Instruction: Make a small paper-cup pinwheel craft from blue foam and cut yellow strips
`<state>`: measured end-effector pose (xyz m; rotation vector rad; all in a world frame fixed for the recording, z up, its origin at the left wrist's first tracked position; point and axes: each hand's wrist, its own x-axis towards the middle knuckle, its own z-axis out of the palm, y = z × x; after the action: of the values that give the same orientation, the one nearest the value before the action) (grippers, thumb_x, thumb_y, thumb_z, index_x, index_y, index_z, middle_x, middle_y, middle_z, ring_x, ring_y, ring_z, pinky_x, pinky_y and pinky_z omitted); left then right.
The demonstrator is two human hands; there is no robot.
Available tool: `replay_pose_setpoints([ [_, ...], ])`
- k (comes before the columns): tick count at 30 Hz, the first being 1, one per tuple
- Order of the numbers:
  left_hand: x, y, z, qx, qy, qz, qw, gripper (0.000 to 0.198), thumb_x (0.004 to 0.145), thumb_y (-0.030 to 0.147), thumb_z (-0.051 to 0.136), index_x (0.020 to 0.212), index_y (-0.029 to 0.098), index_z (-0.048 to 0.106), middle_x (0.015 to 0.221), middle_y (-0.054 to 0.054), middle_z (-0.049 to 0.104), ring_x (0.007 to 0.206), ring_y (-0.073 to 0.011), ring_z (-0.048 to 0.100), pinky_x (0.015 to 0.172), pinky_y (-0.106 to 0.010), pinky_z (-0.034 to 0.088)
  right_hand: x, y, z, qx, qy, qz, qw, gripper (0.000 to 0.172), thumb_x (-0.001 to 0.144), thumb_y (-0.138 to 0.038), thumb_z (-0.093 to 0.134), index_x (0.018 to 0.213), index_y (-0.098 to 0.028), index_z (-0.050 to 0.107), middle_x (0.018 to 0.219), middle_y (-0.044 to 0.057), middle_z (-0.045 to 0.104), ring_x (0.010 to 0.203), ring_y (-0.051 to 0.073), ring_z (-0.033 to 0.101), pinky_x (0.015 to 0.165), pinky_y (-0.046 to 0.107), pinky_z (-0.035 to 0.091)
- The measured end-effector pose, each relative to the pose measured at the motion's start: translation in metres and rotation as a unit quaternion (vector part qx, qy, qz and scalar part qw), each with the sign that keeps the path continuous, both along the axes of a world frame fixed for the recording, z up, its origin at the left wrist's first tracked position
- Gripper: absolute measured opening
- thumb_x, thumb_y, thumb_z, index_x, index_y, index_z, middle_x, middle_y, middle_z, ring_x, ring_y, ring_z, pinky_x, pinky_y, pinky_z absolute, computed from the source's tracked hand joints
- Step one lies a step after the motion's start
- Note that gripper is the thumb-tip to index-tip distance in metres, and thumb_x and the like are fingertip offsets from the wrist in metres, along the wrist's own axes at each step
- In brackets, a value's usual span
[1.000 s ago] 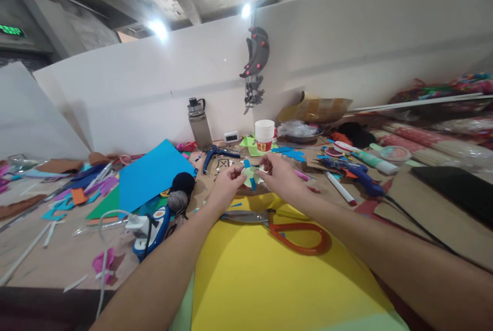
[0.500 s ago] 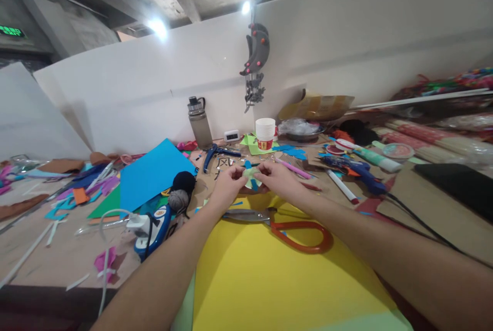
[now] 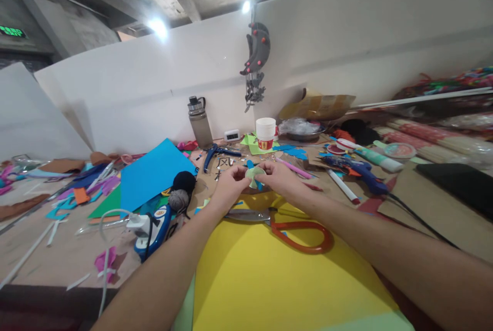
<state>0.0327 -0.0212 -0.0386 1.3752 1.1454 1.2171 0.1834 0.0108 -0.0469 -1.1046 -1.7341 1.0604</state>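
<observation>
Between my two hands is a small round pale green paper piece with blue strips [image 3: 254, 172], raised over the middle of the table. My left hand [image 3: 233, 182] pinches its left edge, thumb and fingers closed. On the other side my right hand [image 3: 276, 176] grips its right edge the same way. Just below them, scissors [image 3: 300, 237] with orange handles lie across a yellow paper sheet [image 3: 265, 284], blades pointing left. The fingertips partly cover the paper piece, so its exact shape is hard to make out.
Right of my hands lie a white marker [image 3: 342, 187] and a blue glue gun [image 3: 360, 172] with a cable. Paper cups [image 3: 265, 133] and a water bottle [image 3: 200, 124] stand at the back. At left are blue paper [image 3: 152, 174], yarn balls [image 3: 182, 183] and a power strip [image 3: 160, 228].
The paper piece has turned slightly, and its green part shows wider and more to the right. Both hands have shifted a little but still pinch it.
</observation>
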Motion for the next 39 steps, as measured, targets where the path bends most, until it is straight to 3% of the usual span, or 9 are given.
replay_pose_setpoints([
  [4,-0.002,0.002,-0.001,-0.009,-0.003,0.013,1.0,0.018,0.063,0.022,0.068,0.077,0.015,0.06,0.071,-0.001,0.061,0.063,-0.0127,0.057,0.06,-0.027,0.049,0.001,-0.003,0.003,0.034,0.009,0.027,0.999,0.015,0.072,-0.028,0.056,0.079,-0.017,0.063,0.076,0.001,0.064,0.067,0.013,0.053,0.059,0.023,0.038],
  [8,-0.003,0.003,-0.003,0.014,0.025,0.016,0.999,0.019,0.063,0.022,0.07,0.076,0.014,0.061,0.07,-0.001,0.062,0.063,-0.0123,0.057,0.062,-0.026,0.048,0.001,-0.004,0.003,0.042,-0.008,0.019,0.999,0.023,0.077,-0.039,0.053,0.077,-0.017,0.06,0.07,0.0,0.059,0.062,0.013,0.05,0.056,0.024,0.037],
  [18,-0.004,-0.003,0.003,-0.009,0.009,-0.055,0.998,0.039,0.059,0.038,0.077,0.085,0.012,0.064,0.081,-0.006,0.066,0.068,-0.0128,0.059,0.065,-0.026,0.05,0.006,-0.001,-0.001,0.037,-0.017,-0.015,0.999,0.025,0.075,-0.039,0.052,0.063,-0.018,0.05,0.061,-0.004,0.049,0.059,0.011,0.044,0.056,0.024,0.033],
  [24,-0.01,0.006,-0.007,-0.026,-0.054,-0.06,0.996,0.042,0.06,0.041,0.077,0.09,0.014,0.065,0.08,-0.004,0.067,0.063,-0.0107,0.059,0.063,-0.025,0.05,0.009,-0.001,0.004,-0.033,0.075,0.05,0.995,0.035,0.077,-0.053,0.05,0.07,-0.018,0.05,0.058,-0.005,0.047,0.052,0.01,0.042,0.052,0.024,0.034],
  [27,-0.01,0.006,-0.009,-0.028,-0.07,-0.067,0.995,0.042,0.06,0.04,0.078,0.09,0.014,0.064,0.074,-0.002,0.066,0.06,-0.0104,0.059,0.063,-0.026,0.051,0.009,-0.001,0.002,-0.04,0.055,0.041,0.997,0.031,0.075,-0.048,0.056,0.075,-0.017,0.056,0.063,-0.003,0.053,0.054,0.01,0.044,0.052,0.023,0.035],
  [32,-0.008,0.003,-0.007,-0.03,-0.068,-0.059,0.995,0.041,0.059,0.037,0.079,0.087,0.013,0.062,0.083,-0.004,0.068,0.065,-0.0111,0.061,0.065,-0.026,0.051,0.008,0.0,0.0,-0.024,-0.001,0.016,1.0,0.025,0.07,-0.038,0.061,0.079,-0.015,0.063,0.068,-0.001,0.058,0.055,0.01,0.044,0.051,0.022,0.033],
  [39,-0.008,0.004,-0.006,-0.047,-0.079,-0.077,0.993,0.04,0.062,0.037,0.077,0.09,0.012,0.065,0.084,-0.007,0.068,0.061,-0.0104,0.06,0.064,-0.029,0.053,0.013,-0.001,0.001,-0.093,0.064,0.055,0.992,0.037,0.076,-0.053,0.055,0.079,-0.016,0.06,0.065,0.0,0.057,0.053,0.011,0.044,0.048,0.023,0.032],
])
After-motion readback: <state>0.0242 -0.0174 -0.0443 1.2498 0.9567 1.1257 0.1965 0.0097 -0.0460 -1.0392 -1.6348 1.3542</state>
